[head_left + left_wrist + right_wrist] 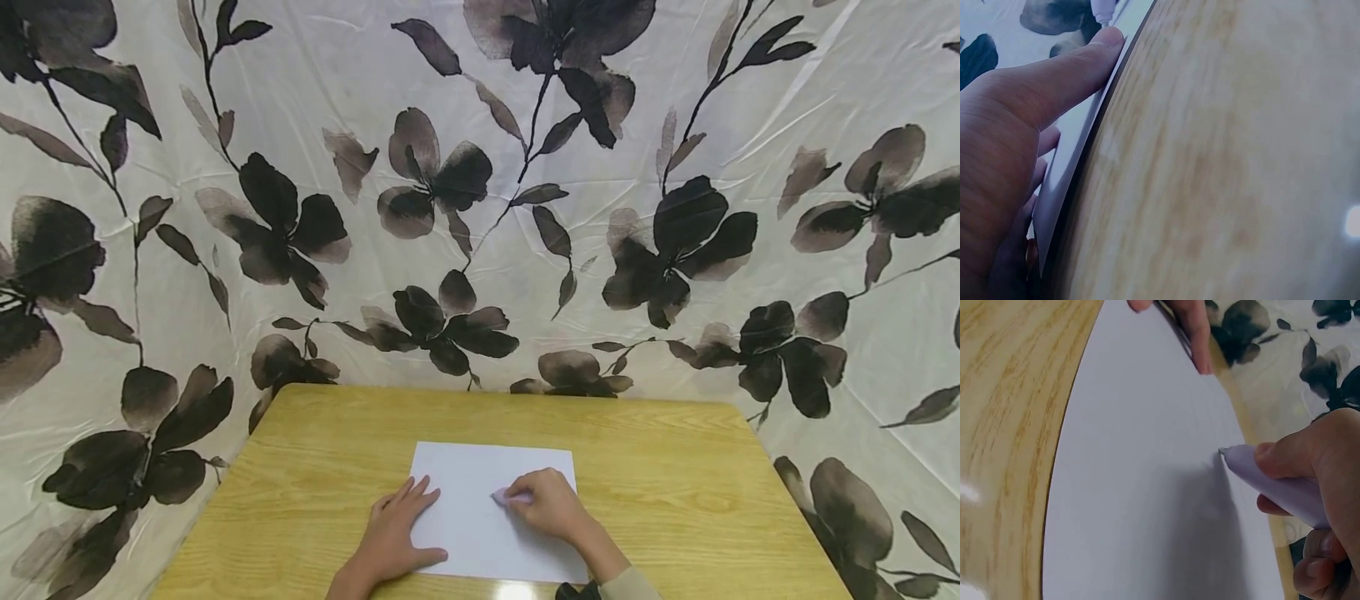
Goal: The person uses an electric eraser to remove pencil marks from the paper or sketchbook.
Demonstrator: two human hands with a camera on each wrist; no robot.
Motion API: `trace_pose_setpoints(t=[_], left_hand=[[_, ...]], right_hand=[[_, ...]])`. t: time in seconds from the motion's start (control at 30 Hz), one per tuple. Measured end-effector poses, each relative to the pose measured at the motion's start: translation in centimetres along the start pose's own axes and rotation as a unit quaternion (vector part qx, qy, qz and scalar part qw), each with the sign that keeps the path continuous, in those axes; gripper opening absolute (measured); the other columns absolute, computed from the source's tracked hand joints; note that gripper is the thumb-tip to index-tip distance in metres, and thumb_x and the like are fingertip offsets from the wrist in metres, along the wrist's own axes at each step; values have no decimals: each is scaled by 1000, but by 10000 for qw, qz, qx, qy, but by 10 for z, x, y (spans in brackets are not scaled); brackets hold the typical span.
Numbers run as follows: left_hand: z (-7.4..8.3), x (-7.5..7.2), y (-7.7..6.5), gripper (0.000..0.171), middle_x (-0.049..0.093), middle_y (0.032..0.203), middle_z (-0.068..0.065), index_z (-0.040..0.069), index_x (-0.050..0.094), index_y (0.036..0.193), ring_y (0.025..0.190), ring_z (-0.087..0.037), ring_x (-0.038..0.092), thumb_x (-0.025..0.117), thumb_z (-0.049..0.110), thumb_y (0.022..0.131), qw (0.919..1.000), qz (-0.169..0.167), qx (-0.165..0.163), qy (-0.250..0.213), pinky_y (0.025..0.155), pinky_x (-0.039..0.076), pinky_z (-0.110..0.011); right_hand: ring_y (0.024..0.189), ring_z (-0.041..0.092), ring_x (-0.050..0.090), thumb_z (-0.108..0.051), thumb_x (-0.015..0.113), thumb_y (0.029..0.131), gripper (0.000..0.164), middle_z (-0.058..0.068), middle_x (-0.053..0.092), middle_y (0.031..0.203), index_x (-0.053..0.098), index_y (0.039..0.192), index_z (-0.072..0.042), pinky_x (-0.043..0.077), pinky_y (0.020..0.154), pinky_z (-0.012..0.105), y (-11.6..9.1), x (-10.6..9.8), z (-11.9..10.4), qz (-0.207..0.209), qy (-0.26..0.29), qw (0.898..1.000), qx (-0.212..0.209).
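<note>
A white sheet of paper lies on the table. My left hand rests on its left edge, fingers and thumb spread. In the left wrist view, the thumb lies along the paper's near edge. My right hand pinches a thick lilac pen over the right half of the sheet. In the right wrist view, the tapered lilac pen has a thin metal tip pointing at the paper; whether it touches is hard to tell. The paper shows no clear marks there.
The yellow wood-grain table extends around the paper on every side. Behind and beside it hangs a white cloth with dark flower prints. A small black object shows by the right sleeve at the bottom edge.
</note>
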State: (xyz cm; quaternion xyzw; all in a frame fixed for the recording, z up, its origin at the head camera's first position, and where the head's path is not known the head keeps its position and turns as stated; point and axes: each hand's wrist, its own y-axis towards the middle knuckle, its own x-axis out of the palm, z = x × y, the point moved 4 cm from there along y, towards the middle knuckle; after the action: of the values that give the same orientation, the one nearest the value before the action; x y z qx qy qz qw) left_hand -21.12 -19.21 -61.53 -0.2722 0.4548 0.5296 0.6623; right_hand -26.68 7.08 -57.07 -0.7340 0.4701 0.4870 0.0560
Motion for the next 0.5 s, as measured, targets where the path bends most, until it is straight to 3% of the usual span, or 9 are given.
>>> trace_pose_setpoints(t=[0.5], left_hand=[[-2,1,1,94,36,153,-5,19,52,142,142,-32,26,67,76,68,10000,6,-15,-68,101,21,-64]], right_hand=[[82,9,68,-10,79,77,10,-6,73,85,79,83,-17,54,73,28,2,1,-1,-58,50,10000,63]])
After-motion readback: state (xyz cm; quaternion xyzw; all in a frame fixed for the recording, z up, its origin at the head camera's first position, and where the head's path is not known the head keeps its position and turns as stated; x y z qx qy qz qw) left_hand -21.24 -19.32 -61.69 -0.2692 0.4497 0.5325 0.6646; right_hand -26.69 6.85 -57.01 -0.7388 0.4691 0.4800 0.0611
